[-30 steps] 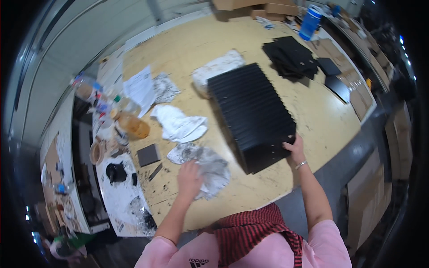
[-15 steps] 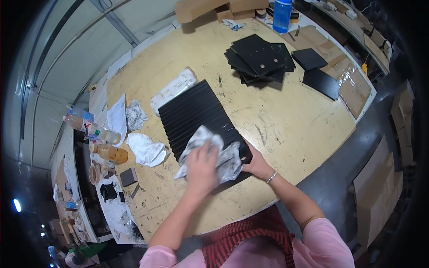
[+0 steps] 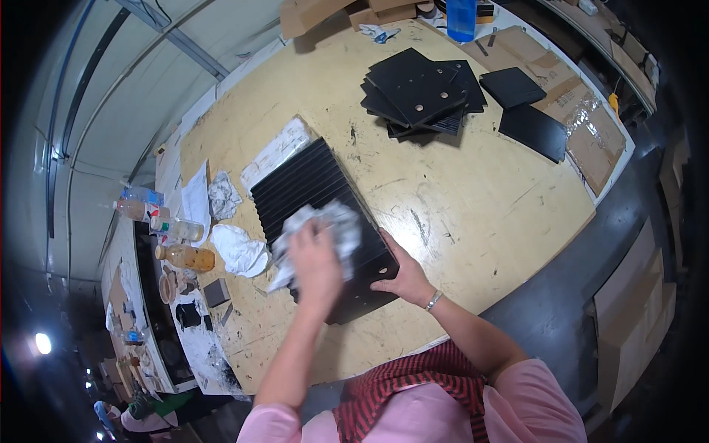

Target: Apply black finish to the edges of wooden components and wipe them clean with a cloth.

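A black panel with a ridged face lies slanted on the worktable in front of me. My left hand presses a stained white cloth onto it, fingers closed over the bunched fabric and slightly blurred. The cloth covers part of the ridges and hangs past the panel's left edge. At the panel's right edge, near a small round hole, my right hand grips it, thumb on top. A white block-like bundle shows beyond the panel's far left edge.
A stack of black panels sits at the far right of the table, beside two more dark panels by cardboard. Crumpled white cloths, bottles and a small dark block are at left. A blue bottle stands at the back.
My left hand and the cloth have slid farther up the panel, uncovering more of its near end. My right hand keeps its hold at the edge. The view has shifted slightly.
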`<state>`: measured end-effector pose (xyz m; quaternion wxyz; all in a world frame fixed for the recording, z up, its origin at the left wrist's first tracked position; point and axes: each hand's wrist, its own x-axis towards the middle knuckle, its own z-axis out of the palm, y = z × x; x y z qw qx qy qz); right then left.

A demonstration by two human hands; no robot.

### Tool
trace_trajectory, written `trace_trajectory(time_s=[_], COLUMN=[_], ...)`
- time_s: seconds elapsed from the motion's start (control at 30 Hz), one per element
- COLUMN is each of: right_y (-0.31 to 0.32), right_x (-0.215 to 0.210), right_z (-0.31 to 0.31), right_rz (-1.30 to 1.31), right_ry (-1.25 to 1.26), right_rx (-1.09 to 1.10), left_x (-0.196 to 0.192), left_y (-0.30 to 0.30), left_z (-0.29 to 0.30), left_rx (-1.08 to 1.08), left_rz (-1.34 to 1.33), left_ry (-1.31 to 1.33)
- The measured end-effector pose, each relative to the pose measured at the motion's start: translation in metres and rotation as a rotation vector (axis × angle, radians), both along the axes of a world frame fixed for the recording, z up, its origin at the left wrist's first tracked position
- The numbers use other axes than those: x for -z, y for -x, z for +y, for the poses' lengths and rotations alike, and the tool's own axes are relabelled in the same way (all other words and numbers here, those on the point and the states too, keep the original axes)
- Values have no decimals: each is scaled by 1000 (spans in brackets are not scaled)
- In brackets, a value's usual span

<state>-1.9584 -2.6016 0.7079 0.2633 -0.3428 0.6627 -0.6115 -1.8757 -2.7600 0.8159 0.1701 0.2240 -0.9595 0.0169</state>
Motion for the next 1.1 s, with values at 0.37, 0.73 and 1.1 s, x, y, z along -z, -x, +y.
trace_trajectory(time_s=[0.37, 0.73, 1.1], right_y=[5, 4, 0], right_x=[3, -11, 4], right_z=[7, 10, -6], right_rz=[-49, -24, -28], right_ry=[-156, -114, -88], right_rx=[-81, 5, -39], left_x=[-45, -15, 7], left_y=[31, 64, -18], left_z=[-16, -45, -111], left_rx=[348, 537, 724], left_rz=[157, 77, -195], left_ry=[-459, -789, -98])
